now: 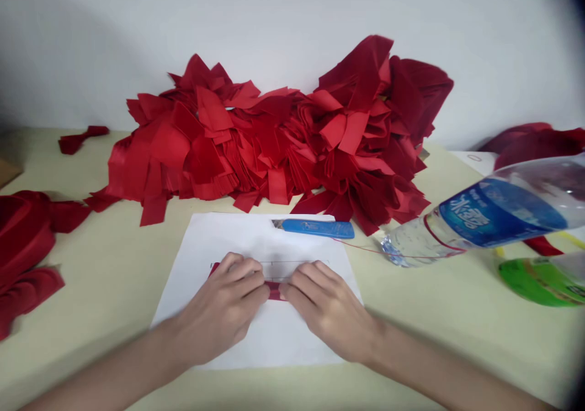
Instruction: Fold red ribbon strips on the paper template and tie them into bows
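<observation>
Both hands [223, 307] [331, 307] — fingers [247, 286] pinching red strip [275, 291] | blue bottle label [521, 219] — white lettering [470, 214] illegible

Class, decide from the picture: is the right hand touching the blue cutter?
Apart. The head view shows white paper between the right hand and the blue cutter beyond it.

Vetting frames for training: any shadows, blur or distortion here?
Head view: soft shadows on the table beside the left forearm; right-hand corners fall dark; the water bottle looks stretched toward the frame edge; the left hand, right hand and the red strip they pinch look slightly soft.
</observation>
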Available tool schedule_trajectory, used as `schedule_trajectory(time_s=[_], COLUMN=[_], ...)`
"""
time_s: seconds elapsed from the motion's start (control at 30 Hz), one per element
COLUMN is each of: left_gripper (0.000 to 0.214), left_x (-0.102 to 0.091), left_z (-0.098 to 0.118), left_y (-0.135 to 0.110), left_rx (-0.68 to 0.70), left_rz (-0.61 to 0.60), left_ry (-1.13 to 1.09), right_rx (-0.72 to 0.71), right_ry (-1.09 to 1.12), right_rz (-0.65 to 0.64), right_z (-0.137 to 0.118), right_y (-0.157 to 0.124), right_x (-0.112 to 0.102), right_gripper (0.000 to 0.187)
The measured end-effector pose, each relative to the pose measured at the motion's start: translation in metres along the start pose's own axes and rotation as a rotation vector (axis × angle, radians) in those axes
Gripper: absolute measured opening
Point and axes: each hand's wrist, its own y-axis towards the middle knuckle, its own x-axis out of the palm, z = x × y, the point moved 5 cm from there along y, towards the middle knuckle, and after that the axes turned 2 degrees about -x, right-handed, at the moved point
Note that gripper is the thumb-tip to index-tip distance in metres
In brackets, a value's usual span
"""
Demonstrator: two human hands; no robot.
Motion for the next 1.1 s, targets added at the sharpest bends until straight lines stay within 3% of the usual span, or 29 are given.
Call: schedule_trajectory(time_s=[0.13, 0.27, 0.33, 0.47, 0.53, 0.6, 0.73, 0.83, 1.0, 1.1], left_gripper=[0.027, 0.029, 0.029, 0.026, 0.025, 0.027, 0.025, 0.020, 0.020, 0.019], left_x=[-0.001, -0.002, -0.003, -0.006, -0.005, -0.005, -0.004, -0.001, -0.001, 0.000], left_z=[0.006, 0.015, 0.015, 0.003, -0.001, -0.001, 0.010, 0.016, 0.018, 0.014], left_y=[-0.007, -0.011, -0.009, 0.000, 0.002, 0.003, -0.003, -0.007, -0.005, 0.000], left_rx=[0.182, 0.314, 0.285, 0.035, -0.046, -0.030, 0.127, 0.140, 0.086, 0.059], left_rz=[-0.015, -0.053, -0.056, -0.072, -0.098, -0.114, -0.124, -0.164, -0.126, -0.128], left_ry=[0.137, 0.270, 0.260, 0.039, -0.018, 0.024, 0.250, 0.366, 0.299, 0.234], right_rx=[-0.199, -0.288, -0.243, -0.044, -0.024, -0.085, -0.213, -0.255, -0.281, -0.222], right_ry=[-0.121, -0.159, -0.143, -0.007, 0.014, -0.039, -0.175, -0.230, -0.230, -0.179], right_rz=[0.033, -0.004, -0.026, -0.091, -0.109, -0.112, -0.123, -0.159, -0.154, -0.176], right_z=[-0.012, -0.018, -0.016, -0.003, 0.000, -0.003, -0.013, -0.019, -0.023, -0.017], right_y=[-0.005, -0.007, -0.006, -0.002, -0.001, -0.001, -0.003, -0.005, -0.003, 0.001], right_x=[-0.006, -0.007, -0.007, -0.005, -0.004, -0.005, -0.006, -0.006, -0.008, -0.007], right_gripper=[0.028, 0.031, 0.030, 0.025, 0.024, 0.022, 0.022, 0.022, 0.021, 0.016])
